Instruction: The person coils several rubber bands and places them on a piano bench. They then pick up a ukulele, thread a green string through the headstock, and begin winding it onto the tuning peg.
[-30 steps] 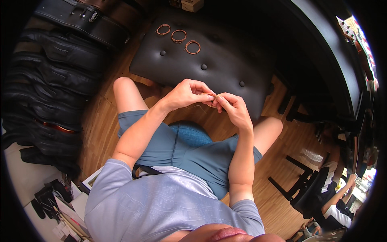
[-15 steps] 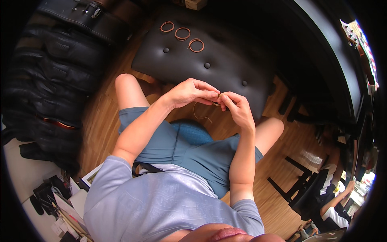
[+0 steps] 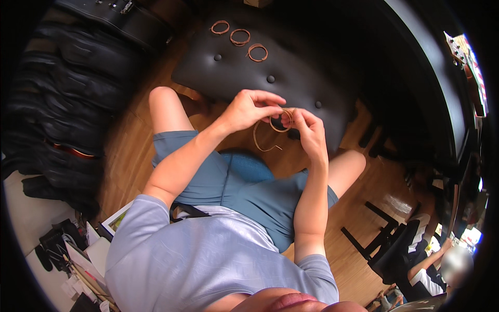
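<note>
My left hand (image 3: 252, 108) pinches the top of a tan coil of thin string or wire (image 3: 276, 130), with thumb and forefinger closed on it. My right hand (image 3: 308, 130) grips the same coil from the right, its fingers curled. A loose strand hangs from the coil below my left hand and ends in a bent tip. Beyond my hands, on a black padded bench (image 3: 291, 80), lie three separate coppery coils (image 3: 220, 22) (image 3: 240, 31) (image 3: 258, 46) in a slanting row.
Black padded cases (image 3: 62, 88) line the left side. A large glossy black body, perhaps a piano (image 3: 426, 62), curves along the right. A black chair (image 3: 390, 239) stands lower right, near another person (image 3: 418, 275). Papers and small items (image 3: 78, 260) are piled lower left.
My hands have risen slightly toward the bench. The coil between them has opened into a visible loop, and its hanging strand shows longer. The view has shifted a little.
</note>
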A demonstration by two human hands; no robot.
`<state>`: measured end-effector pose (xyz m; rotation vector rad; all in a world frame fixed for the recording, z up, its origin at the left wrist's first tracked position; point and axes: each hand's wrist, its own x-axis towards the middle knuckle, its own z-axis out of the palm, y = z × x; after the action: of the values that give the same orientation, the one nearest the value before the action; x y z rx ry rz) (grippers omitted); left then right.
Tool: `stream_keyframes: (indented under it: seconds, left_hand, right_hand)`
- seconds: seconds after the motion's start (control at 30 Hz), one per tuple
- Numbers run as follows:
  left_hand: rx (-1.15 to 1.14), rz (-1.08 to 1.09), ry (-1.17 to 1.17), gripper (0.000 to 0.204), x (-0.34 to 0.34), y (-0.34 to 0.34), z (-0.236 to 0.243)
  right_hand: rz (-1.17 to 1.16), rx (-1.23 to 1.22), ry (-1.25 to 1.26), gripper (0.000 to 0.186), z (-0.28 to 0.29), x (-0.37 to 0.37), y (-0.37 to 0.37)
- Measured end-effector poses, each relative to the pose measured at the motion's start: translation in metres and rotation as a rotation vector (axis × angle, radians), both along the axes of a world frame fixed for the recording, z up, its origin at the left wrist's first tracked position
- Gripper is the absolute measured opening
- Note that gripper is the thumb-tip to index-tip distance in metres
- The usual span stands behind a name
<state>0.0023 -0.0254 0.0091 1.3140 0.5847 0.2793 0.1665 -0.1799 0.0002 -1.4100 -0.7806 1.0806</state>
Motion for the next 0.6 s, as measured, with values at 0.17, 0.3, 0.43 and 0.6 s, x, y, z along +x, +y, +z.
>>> stream_keyframes:
  seconds: [0.17, 0.3, 0.43, 0.6]
  left_hand:
    - [0.031, 0.022, -0.008, 0.03, -0.006, 0.009, 0.0]
    - [0.057, 0.011, 0.03, 0.028, -0.006, 0.009, 0.005]
    - [0.179, -0.012, -0.006, 0.021, -0.004, 0.008, 0.005]
    - [0.192, -0.001, -0.028, 0.02, -0.005, 0.008, 0.001]
  right_hand:
    - [-0.093, -0.006, 0.191, 0.063, 0.003, 0.009, -0.003]
    - [-0.149, 0.023, 0.339, 0.056, 0.004, 0.012, -0.003]
    - [-0.093, 0.092, 0.456, 0.041, -0.003, 0.016, -0.007]
    - [-0.03, 0.118, 0.296, 0.028, -0.002, 0.013, -0.007]
